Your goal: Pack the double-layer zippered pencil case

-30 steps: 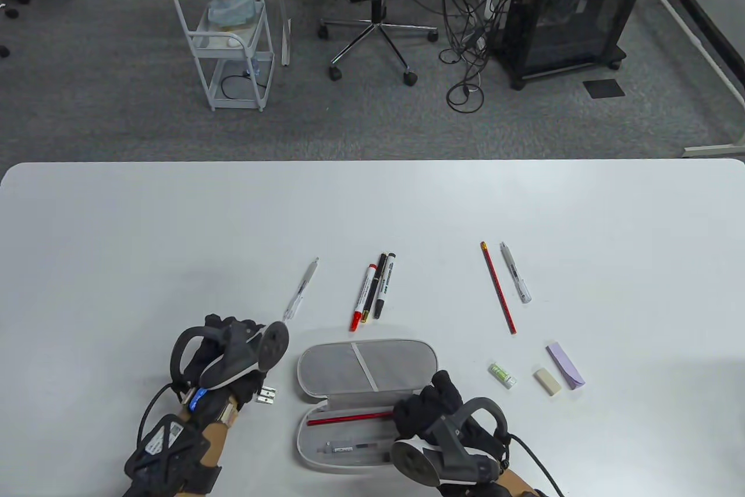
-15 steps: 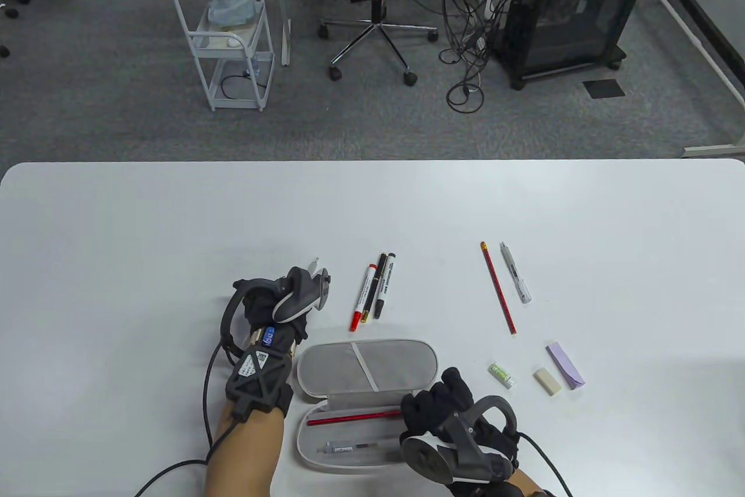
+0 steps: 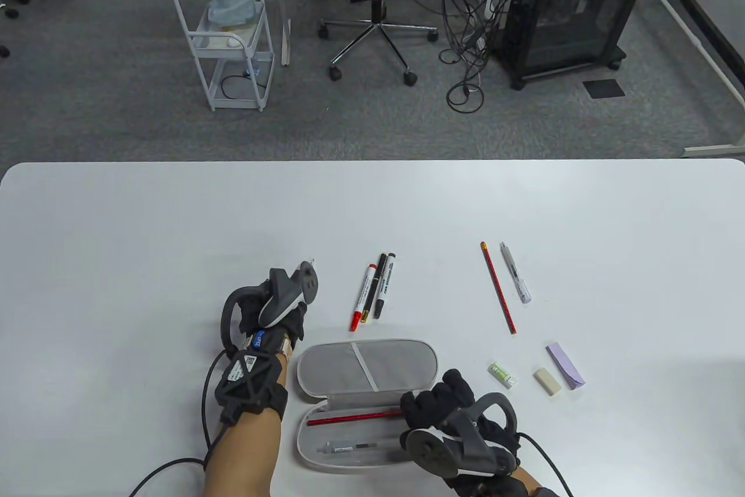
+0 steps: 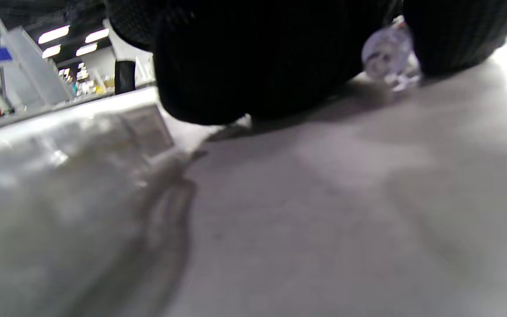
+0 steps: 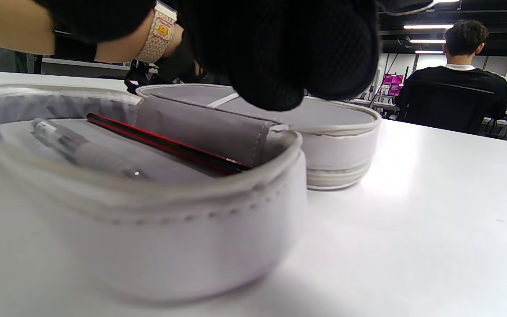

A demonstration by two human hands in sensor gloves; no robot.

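The grey pencil case [image 3: 337, 366] lies open at the table's front, lid flat behind the lower half. Inside lie a red pencil [image 3: 349, 419] and a clear pen [image 3: 346, 448]; both show in the right wrist view, the pencil [image 5: 165, 145] beside the pen [image 5: 82, 149]. My left hand [image 3: 285, 302] is down on the table left of the markers and pinches a clear pen [image 4: 390, 57]; only the pen's tip [image 3: 312, 261] sticks out past the tracker. My right hand [image 3: 436, 404] sits over the case's right end with fingers [image 5: 280, 53] curled above the divider flap; contact is not visible.
A red marker [image 3: 362, 296], a black pen [image 3: 375, 287] and a black marker [image 3: 385, 284] lie behind the case. To the right are a red pencil [image 3: 498, 287], a white pen [image 3: 515, 273], a green lead box [image 3: 502, 375], an eraser [image 3: 547, 380] and a purple box [image 3: 565, 365].
My left hand moved from the table's front left up to the clear pen and closed over it, then shifted slightly left with it. My right hand stayed at the case.
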